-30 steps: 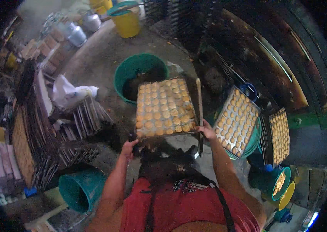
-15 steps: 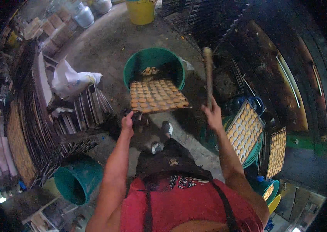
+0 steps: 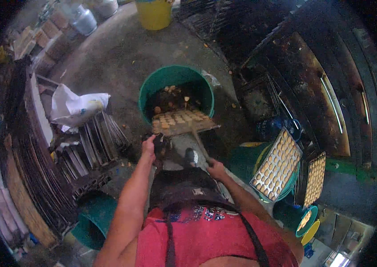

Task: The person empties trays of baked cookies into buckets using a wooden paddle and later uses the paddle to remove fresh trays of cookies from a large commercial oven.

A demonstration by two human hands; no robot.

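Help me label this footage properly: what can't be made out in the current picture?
Bottom of the green bin: head view, hidden by shadow and the tray.
Dark thing in the left hand: head view, too dark to identify.
Tip of the stick in the right hand: head view, blurred against the tray.
Top of the yellow bucket: head view, cut off by the upper edge.
Loose cookie, exact shape: head view, too small and blurred.

Bakery workroom, with trays (image 3: pixel 183 131) of round biscuits (image 3: pixel 179 118)
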